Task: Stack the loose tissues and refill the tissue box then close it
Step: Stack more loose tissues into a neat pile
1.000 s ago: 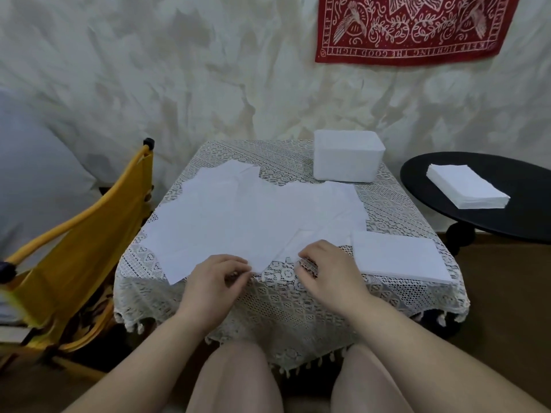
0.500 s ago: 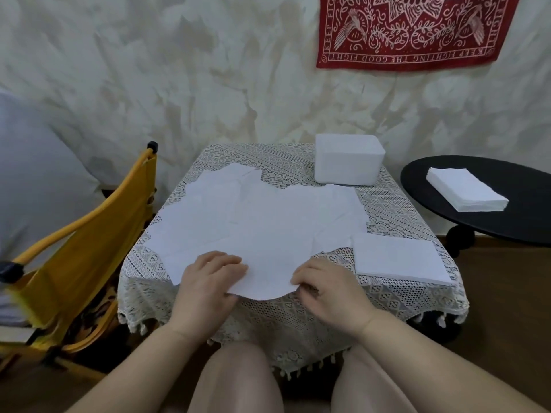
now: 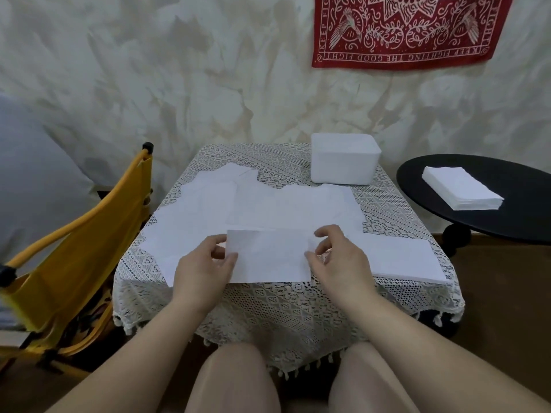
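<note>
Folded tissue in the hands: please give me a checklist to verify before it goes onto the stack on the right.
1. Tissue folded to a rectangle: ok.
2. Both ends held: left hand and right hand pinch it: ok.
3. Stack at the right edge of the table, nothing on top: ok.
4. Fold size matches the stack: cannot tell.
5. Loose tissues all collected: not ok, many lie spread out.
6. Tissue box open for refill: cannot tell.
</note>
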A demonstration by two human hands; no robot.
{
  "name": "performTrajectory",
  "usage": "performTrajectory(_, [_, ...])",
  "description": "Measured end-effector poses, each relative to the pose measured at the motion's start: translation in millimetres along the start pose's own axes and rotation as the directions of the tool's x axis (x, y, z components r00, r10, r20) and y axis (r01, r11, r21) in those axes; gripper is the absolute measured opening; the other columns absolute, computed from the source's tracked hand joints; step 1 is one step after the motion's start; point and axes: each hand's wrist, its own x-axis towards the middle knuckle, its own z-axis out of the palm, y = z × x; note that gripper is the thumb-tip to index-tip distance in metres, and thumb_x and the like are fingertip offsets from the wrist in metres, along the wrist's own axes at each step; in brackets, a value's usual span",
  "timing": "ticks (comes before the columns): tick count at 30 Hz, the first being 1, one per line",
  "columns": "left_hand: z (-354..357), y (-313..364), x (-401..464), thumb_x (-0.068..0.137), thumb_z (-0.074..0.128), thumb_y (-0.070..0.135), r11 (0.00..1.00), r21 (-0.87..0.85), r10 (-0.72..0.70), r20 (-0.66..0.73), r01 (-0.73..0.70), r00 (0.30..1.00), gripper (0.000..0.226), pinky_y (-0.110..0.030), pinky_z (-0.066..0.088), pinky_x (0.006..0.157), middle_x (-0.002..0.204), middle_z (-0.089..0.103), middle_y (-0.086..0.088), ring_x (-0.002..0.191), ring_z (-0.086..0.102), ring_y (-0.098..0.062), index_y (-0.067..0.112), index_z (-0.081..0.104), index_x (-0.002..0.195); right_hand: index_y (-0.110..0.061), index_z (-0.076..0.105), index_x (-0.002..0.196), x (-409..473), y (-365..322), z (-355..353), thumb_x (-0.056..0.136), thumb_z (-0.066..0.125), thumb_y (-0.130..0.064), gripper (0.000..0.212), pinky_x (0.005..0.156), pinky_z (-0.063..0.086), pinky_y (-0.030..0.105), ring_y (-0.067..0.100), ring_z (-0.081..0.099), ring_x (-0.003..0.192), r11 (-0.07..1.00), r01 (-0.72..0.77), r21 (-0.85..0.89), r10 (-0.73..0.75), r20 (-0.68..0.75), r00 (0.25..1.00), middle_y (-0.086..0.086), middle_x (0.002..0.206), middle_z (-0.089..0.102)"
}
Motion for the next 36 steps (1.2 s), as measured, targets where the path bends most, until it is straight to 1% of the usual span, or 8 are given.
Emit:
performTrajectory(3, [1, -8, -5, 0.082, 0.069, 0.034, 0.972, 0.146, 0.186, -0.017, -0.181, 0.982, 0.057, -0.031, 0.042, 0.088, 0.115, 0.054, 0.012, 0.108, 0.047, -0.011, 0.024, 0.047, 0.134, -0.020, 0.057, 0.099, -7, 3, 4, 0.086, 0.061, -0.029, 0.016, 0.066, 0.039, 0.028, 0.013, 0.052, 0.075, 0.980, 0.149, -0.135, -0.150, 0.001, 0.989, -0.009, 0.088, 0.055])
performTrajectory(5, [1, -15, -10, 0.077, 0.064, 0.049, 0.874, 0.262, 0.406, 0.068, -0.409, 0.911, 0.054, -0.034, 0.043, 0.092, 0.118, 0.057, 0.007, 0.111, 0.045, -0.014, 0.022, 0.059, 0.123, -0.020, 0.063, 0.088, -12, 7, 8, 0.082, 0.060, -0.038, 0.019, 0.065, 0.042, 0.027, 0.016, 0.055, 0.078, 0.933, 0.295, -0.207, -0.286, 0.074, 0.955, -0.006, 0.085, 0.059])
performTrajectory(8, [3, -28, -15, 0.073, 0.056, 0.055, 0.801, 0.295, 0.482, 0.200, -0.521, 0.853, 0.044, -0.039, 0.052, 0.082, 0.105, 0.066, 0.011, 0.102, 0.051, -0.011, 0.024, 0.071, 0.099, -0.021, 0.068, 0.085, -14, 14, 16, 0.075, 0.067, -0.043, 0.025, 0.065, 0.043, 0.027, 0.019, 0.057, 0.079, 0.890, 0.379, -0.252, -0.343, 0.176, 0.923, -0.007, 0.083, 0.064])
performTrajectory(17, [-15, -20, -13, 0.082, 0.053, 0.042, 0.851, 0.235, 0.472, 0.048, -0.469, 0.881, 0.027, -0.020, 0.046, 0.071, 0.085, 0.066, 0.016, 0.084, 0.053, -0.001, 0.023, 0.072, 0.082, -0.018, 0.071, 0.088, -10, 7, 11, 0.083, 0.068, -0.025, 0.010, 0.068, 0.046, 0.033, 0.023, 0.059, 0.086, 0.910, 0.354, -0.215, -0.325, 0.159, 0.932, -0.001, 0.088, 0.064])
performTrajectory(23, [-25, -1, -4, 0.079, 0.074, 0.017, 0.913, 0.172, 0.381, -0.034, -0.370, 0.924, 0.006, -0.020, 0.044, 0.059, 0.073, 0.058, 0.021, 0.066, 0.055, -0.007, 0.021, 0.072, 0.082, -0.016, 0.071, 0.099, 0, -1, -5, 0.093, 0.057, -0.024, 0.018, 0.076, 0.046, 0.029, 0.017, 0.060, 0.086, 0.938, 0.329, -0.107, -0.316, 0.119, 0.941, -0.001, 0.094, 0.064])
performTrajectory(30, [4, 66, 31, 0.083, 0.070, 0.021, 0.973, -0.173, 0.141, -0.066, -0.151, 0.988, 0.011, -0.002, 0.040, 0.066, 0.076, 0.066, 0.020, 0.074, 0.060, 0.009, 0.031, 0.067, 0.080, -0.011, 0.072, 0.095, 42, 1, -53, 0.086, 0.065, -0.011, 0.012, 0.076, 0.045, 0.025, 0.021, 0.064, 0.081, 0.955, 0.271, -0.117, -0.290, -0.200, 0.936, 0.003, 0.088, 0.071])
performTrajectory(34, [39, 110, 34, 0.085, 0.067, 0.018, 0.953, -0.203, 0.224, -0.026, -0.224, 0.974, 0.008, -0.014, 0.046, 0.077, 0.081, 0.064, 0.019, 0.081, 0.061, 0.001, 0.025, 0.070, 0.089, -0.008, 0.071, 0.085, 50, 29, -101, 0.078, 0.067, -0.006, 0.008, 0.077, 0.050, 0.029, 0.019, 0.064, 0.078, 0.918, 0.306, -0.251, -0.379, -0.336, 0.862, 0.004, 0.085, 0.070])
performTrajectory(36, [61, 123, 27, 0.086, 0.066, 0.015, 0.934, -0.188, 0.313, 0.019, -0.304, 0.950, 0.010, -0.021, 0.048, 0.084, 0.089, 0.066, 0.014, 0.085, 0.063, -0.006, 0.021, 0.071, 0.094, -0.004, 0.071, 0.085, 39, 53, -121, 0.078, 0.065, -0.005, 0.010, 0.086, 0.040, 0.014, 0.013, 0.059, 0.088, 0.893, 0.316, -0.320, -0.415, -0.317, 0.853, 0.006, 0.089, 0.071])
